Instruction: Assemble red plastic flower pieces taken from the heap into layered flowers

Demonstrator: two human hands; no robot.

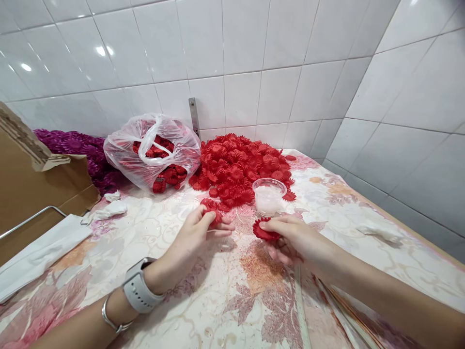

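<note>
My left hand [199, 227], with a watch and a bracelet at the wrist, pinches a red flower piece [214, 217] between thumb and fingers. Another red flower piece [264, 230], round with a toothed edge, is held face-up in my right hand [290, 235], the thumb resting on top. Both hands hover over the table, apart from each other. Just beyond them stands a clear plastic cup [269, 198] with something whitish inside. A large heap of red flower pieces [236, 167] lies behind the cup, against the tiled wall.
A tied clear plastic bag [156, 160] of red pieces sits left of the heap. Purple flowers [78, 150] and a cardboard box [43, 179] are farther left. Crumpled white tissue [111, 209] lies near the box. Thin strips [341, 310] lie under my right forearm on the flowered tablecloth [203, 310].
</note>
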